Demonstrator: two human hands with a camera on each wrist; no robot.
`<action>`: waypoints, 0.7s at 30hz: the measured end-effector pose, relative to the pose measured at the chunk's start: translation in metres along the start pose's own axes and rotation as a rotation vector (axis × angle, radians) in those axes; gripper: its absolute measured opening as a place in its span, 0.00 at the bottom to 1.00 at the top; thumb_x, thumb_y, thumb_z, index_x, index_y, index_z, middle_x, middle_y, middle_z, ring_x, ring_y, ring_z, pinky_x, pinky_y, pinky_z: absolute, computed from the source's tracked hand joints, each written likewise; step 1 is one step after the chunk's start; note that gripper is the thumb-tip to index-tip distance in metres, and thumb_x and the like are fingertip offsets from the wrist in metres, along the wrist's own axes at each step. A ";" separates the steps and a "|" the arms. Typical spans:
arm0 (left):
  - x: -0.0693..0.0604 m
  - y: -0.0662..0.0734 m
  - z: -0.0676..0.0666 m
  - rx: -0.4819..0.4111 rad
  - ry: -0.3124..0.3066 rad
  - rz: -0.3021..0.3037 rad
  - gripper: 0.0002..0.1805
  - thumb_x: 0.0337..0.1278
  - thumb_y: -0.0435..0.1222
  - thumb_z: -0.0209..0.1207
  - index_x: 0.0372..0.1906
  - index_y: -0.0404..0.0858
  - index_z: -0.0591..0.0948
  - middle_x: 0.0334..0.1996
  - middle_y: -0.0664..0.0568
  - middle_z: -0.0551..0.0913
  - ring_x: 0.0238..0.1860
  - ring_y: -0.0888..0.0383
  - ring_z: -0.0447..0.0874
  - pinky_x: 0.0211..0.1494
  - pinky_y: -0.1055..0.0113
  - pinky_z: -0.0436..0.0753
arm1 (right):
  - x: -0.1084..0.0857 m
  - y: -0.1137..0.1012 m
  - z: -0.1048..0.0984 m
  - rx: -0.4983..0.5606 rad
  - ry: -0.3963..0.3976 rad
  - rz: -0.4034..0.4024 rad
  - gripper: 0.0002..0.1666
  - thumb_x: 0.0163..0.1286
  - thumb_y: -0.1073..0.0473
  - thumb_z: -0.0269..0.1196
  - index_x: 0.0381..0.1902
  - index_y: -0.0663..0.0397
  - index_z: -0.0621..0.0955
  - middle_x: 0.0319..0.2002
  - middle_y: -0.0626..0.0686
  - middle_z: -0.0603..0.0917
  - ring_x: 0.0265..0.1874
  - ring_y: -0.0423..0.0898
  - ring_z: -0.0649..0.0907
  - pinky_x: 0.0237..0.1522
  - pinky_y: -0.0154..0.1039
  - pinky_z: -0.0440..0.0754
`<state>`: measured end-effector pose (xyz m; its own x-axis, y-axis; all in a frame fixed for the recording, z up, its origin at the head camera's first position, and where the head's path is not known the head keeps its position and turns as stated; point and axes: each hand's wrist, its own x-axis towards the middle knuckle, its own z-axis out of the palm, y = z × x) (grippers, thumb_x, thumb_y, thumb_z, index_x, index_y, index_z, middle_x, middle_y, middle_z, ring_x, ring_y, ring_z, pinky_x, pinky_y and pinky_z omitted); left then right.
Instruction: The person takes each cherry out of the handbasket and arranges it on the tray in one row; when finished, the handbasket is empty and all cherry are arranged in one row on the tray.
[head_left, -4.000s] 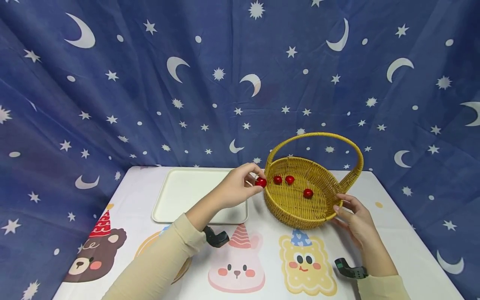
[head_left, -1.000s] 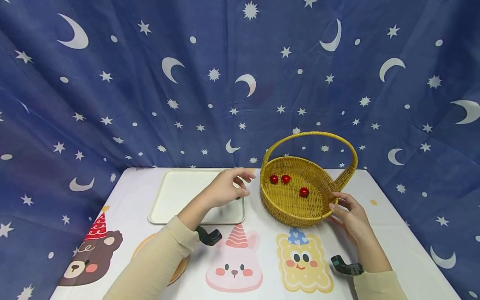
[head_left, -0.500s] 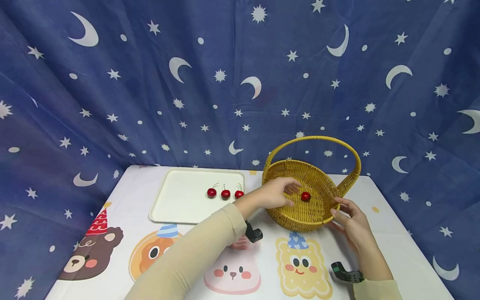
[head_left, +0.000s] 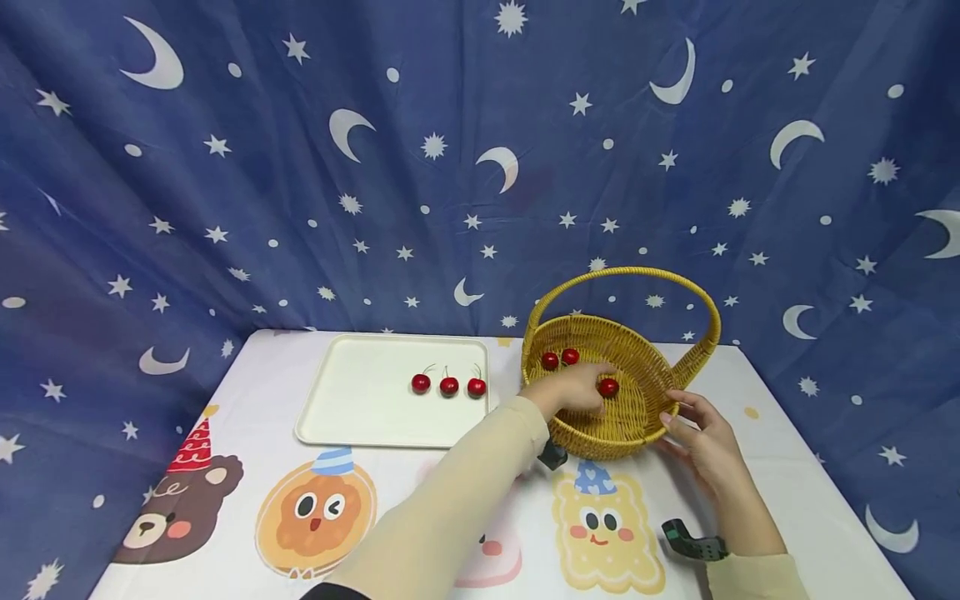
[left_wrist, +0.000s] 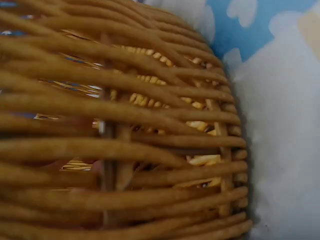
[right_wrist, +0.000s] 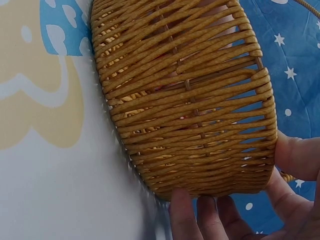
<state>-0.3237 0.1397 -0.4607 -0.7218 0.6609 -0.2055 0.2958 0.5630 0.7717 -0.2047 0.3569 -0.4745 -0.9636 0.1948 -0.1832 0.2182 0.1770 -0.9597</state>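
White-surfaced table (head_left: pixel 825 525), printed with 4 cartoon figures: a brown bear (head_left: pixel 197 500), a round orange face (head_left: pixel 315 512), a partly covered pink figure (head_left: pixel 506 567) and a yellow biscuit (head_left: pixel 609 537). 2 objects rest directly on it: a rectangular cream tray (head_left: pixel 360 408) and, apart to its right, a woven yellow-brown basket (head_left: pixel 600 447) with 1 arched handle (head_left: pixel 627 271).

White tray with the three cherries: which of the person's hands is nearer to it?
Left. The left hand is inside the basket, to the right of the white tray; the right hand grips the basket's right side, farther from the tray.
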 end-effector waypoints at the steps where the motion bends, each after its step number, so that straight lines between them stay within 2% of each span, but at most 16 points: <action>1: 0.001 -0.001 0.002 0.021 -0.005 -0.018 0.45 0.61 0.28 0.69 0.83 0.49 0.68 0.77 0.51 0.76 0.51 0.60 0.76 0.52 0.67 0.76 | 0.000 0.000 0.001 0.003 -0.003 0.003 0.31 0.80 0.62 0.63 0.76 0.54 0.68 0.69 0.58 0.66 0.53 0.36 0.81 0.52 0.36 0.90; 4: 0.002 -0.003 0.004 0.082 -0.009 -0.026 0.38 0.63 0.28 0.69 0.77 0.49 0.76 0.75 0.54 0.78 0.54 0.62 0.76 0.51 0.68 0.74 | 0.000 0.000 0.003 0.000 0.001 0.003 0.32 0.81 0.62 0.63 0.77 0.56 0.67 0.70 0.58 0.65 0.54 0.37 0.80 0.52 0.36 0.90; 7: 0.002 -0.003 0.004 0.134 0.008 -0.003 0.25 0.65 0.29 0.69 0.65 0.48 0.85 0.65 0.55 0.84 0.54 0.62 0.79 0.52 0.70 0.76 | 0.000 -0.001 0.002 -0.014 0.003 -0.002 0.32 0.81 0.62 0.62 0.78 0.56 0.66 0.71 0.58 0.65 0.54 0.38 0.80 0.52 0.36 0.90; 10: 0.003 -0.001 0.004 0.184 0.034 0.021 0.17 0.67 0.30 0.69 0.56 0.48 0.89 0.56 0.56 0.87 0.51 0.62 0.81 0.54 0.72 0.79 | 0.000 -0.002 0.001 -0.017 -0.003 -0.007 0.32 0.81 0.61 0.62 0.78 0.55 0.67 0.71 0.58 0.65 0.53 0.37 0.80 0.53 0.37 0.90; 16: 0.003 -0.001 -0.002 0.138 0.112 0.102 0.19 0.64 0.29 0.71 0.59 0.44 0.89 0.59 0.53 0.89 0.53 0.60 0.85 0.53 0.72 0.80 | 0.002 -0.001 0.000 0.002 0.004 -0.008 0.31 0.80 0.63 0.63 0.77 0.54 0.68 0.69 0.57 0.66 0.51 0.34 0.81 0.52 0.38 0.91; 21: -0.005 0.006 -0.005 0.092 0.179 0.167 0.19 0.63 0.29 0.72 0.57 0.43 0.88 0.57 0.54 0.89 0.59 0.60 0.85 0.58 0.74 0.81 | 0.002 0.001 0.001 0.007 0.007 0.011 0.30 0.80 0.63 0.63 0.76 0.52 0.69 0.68 0.56 0.66 0.51 0.34 0.81 0.52 0.38 0.91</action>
<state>-0.3213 0.1372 -0.4524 -0.7550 0.6547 0.0367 0.4703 0.5016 0.7261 -0.2067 0.3563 -0.4760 -0.9602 0.2032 -0.1919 0.2272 0.1680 -0.9592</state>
